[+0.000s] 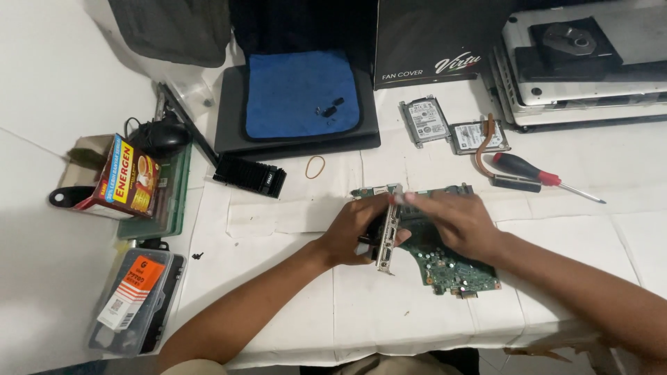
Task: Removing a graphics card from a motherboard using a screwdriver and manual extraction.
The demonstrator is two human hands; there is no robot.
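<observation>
Green circuit board [445, 267] lies flat on white table [556, 236], center front. Left hand [351, 232] grip closed around metal bracket part [386, 239], standing upright at board left edge. Right hand [458, 222] rests on board top, fingers flat and pressing, not closed on anything. Board looks light, stiff, fragile; better to hold by edges, not by components. Red-handled screwdriver [535, 172] lies near, behind.

The single head-worn camera looked steeply down from close above onto the white table [292, 305] before the person.
</observation>
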